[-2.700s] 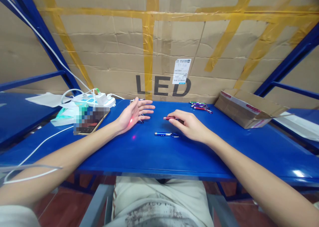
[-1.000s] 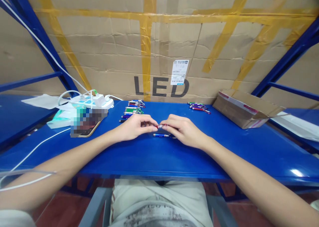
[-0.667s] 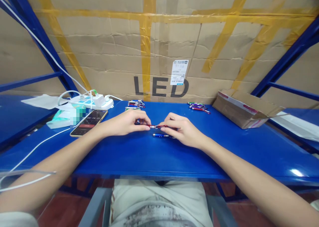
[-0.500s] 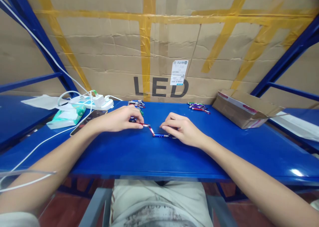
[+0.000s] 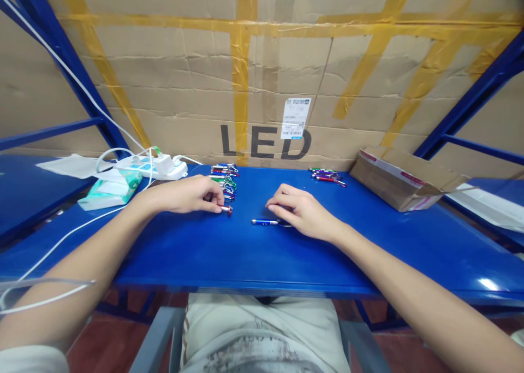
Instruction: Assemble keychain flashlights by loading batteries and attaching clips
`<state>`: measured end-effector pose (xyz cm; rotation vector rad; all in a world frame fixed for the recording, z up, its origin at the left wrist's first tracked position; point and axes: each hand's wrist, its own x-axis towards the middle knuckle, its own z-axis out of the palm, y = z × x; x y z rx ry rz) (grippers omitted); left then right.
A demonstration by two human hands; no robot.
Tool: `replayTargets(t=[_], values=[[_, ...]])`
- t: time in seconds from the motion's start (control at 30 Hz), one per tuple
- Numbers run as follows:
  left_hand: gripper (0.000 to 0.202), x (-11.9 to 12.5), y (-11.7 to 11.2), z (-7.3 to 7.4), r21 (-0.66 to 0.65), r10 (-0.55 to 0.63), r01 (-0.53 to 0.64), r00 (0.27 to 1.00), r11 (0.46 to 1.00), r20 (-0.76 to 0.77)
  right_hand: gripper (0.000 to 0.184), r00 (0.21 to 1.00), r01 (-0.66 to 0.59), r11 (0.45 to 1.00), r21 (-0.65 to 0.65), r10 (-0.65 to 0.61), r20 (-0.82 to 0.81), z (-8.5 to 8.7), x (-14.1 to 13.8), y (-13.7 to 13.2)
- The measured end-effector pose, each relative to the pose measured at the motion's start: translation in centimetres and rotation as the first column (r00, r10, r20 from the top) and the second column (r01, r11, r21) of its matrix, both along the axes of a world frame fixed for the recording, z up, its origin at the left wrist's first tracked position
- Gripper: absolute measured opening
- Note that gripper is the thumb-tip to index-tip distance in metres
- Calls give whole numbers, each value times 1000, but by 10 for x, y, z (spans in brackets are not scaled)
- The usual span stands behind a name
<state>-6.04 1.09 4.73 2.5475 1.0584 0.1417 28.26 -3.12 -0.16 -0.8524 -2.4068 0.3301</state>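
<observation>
My left hand (image 5: pixel 198 194) is closed, thumb and fingers pinching a small red-and-silver keychain penlight (image 5: pixel 226 209) by the table's left-middle; most of it is hidden under the fingers. Beside and behind that hand lies a row of similar penlights (image 5: pixel 224 179) with carabiner clips, in green, blue, red and silver. My right hand (image 5: pixel 301 209) rests with curled fingers pressed together. A blue penlight (image 5: pixel 264 221) lies flat on the table, its dark clip end reaching under the right thumb. Whether the right fingers grip anything is hidden.
Several penlights (image 5: pixel 327 177) lie at the back right, left of an open cardboard box (image 5: pixel 403 182). A tissue pack (image 5: pixel 108 190) and white power strip (image 5: pixel 176 171) with cables occupy the left. A large taped carton (image 5: pixel 184 89) walls off the back of the blue table (image 5: pixel 319 264).
My left hand has drawn left, carrying the red penlight away from the blue one. The row behind it shows more now. My right hand and the blue penlight stay nearly in place.
</observation>
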Motion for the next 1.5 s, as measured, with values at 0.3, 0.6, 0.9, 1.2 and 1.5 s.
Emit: replayTargets(t=[0.3, 0.6, 0.9, 1.2, 1.5], values=[[26, -3, 0, 2, -51, 60, -61, 998, 997, -30, 29, 1000, 7, 1000, -5, -7, 26, 1, 2, 1], [14, -13, 10, -9, 71, 172, -163, 974, 984, -146, 28, 999, 11, 1000, 2, -11, 51, -1, 3, 2], [6, -15, 11, -6, 180, 207, -171, 957, 969, -204, 28, 995, 27, 1000, -1, -27, 100, -2, 4, 4], [6, -12, 10, -5, 190, 231, -193, 951, 963, -205, 25, 987, 55, 998, -1, -54, 154, -1, 7, 6], [30, 22, -4, -11, 409, 125, -159, 986, 899, 108, 19, 983, 62, 996, -69, -49, 177, -3, 7, 6]])
